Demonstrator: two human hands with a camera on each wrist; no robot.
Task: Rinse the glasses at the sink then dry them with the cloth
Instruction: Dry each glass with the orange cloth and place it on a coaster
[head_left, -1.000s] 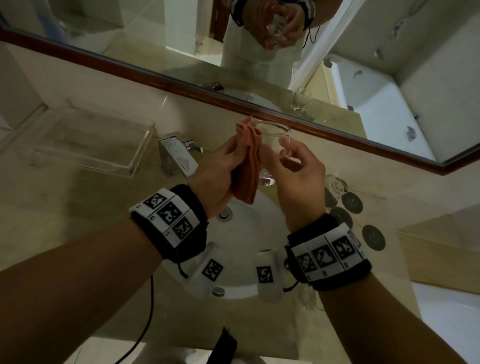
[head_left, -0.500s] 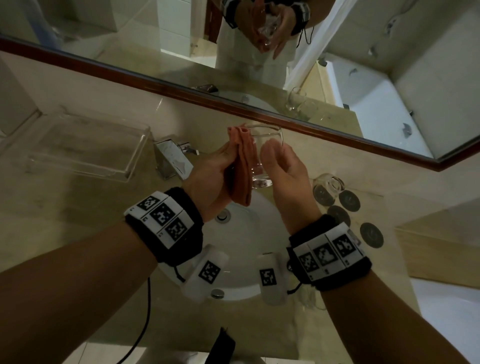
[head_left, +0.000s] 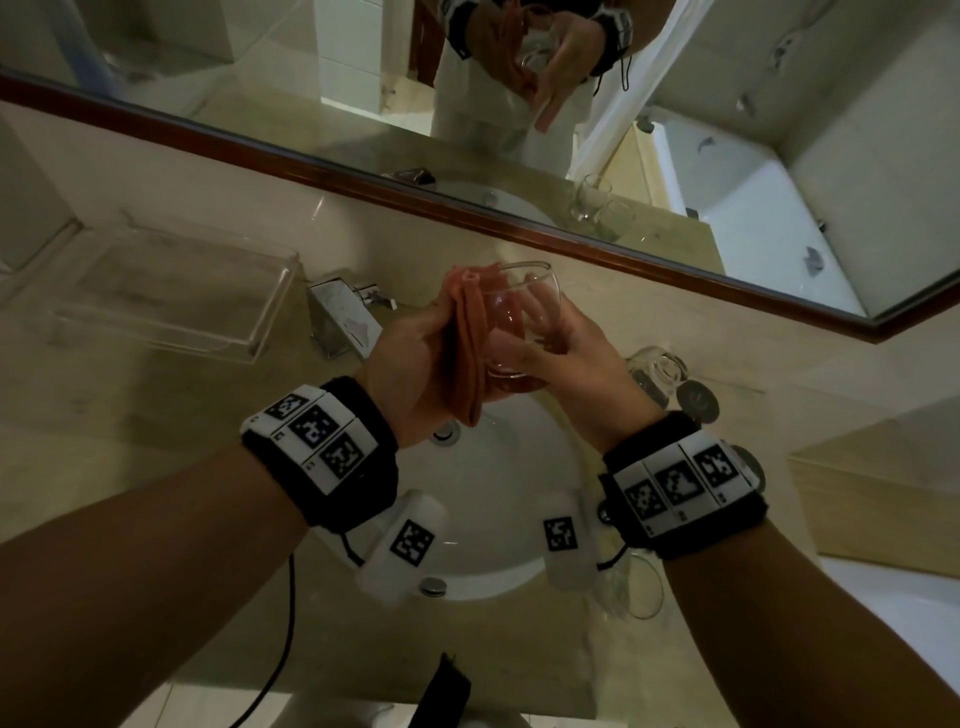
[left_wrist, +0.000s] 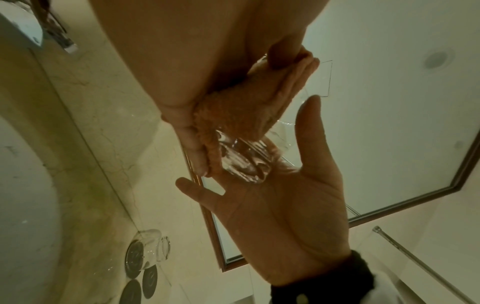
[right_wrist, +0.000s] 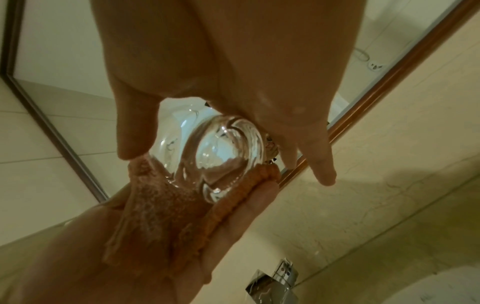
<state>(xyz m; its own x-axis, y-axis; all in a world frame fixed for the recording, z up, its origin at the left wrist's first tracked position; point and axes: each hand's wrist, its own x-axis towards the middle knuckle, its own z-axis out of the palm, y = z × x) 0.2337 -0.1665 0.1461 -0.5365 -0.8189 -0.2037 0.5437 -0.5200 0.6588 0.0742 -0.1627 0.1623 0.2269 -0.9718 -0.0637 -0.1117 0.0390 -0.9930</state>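
Over the white sink (head_left: 498, 499), both hands hold a clear glass (head_left: 519, 322), rim up. My left hand (head_left: 415, 364) grips a folded orange cloth (head_left: 470, 353) and presses it against the glass's left side. In the left wrist view its thumb pinches the cloth (left_wrist: 246, 102) above the glass (left_wrist: 244, 162). My right hand (head_left: 566, 364) holds the glass from the right. In the right wrist view its thumb and fingers (right_wrist: 311, 154) sit either side of the thick base (right_wrist: 226, 156), which rests on the cloth (right_wrist: 155, 205).
A second glass (head_left: 657, 369) lies on its side on the right counter beside round dark coasters (head_left: 698, 400). A third glass (head_left: 631, 592) stands near the sink's front right. A chrome tap (head_left: 343, 317) and a clear tray (head_left: 171, 296) lie left; a mirror (head_left: 727, 156) runs behind.
The right hand lay flat along the glass half a second ago and now has its fingers round it again. The cloth stays pressed to the glass's left side.
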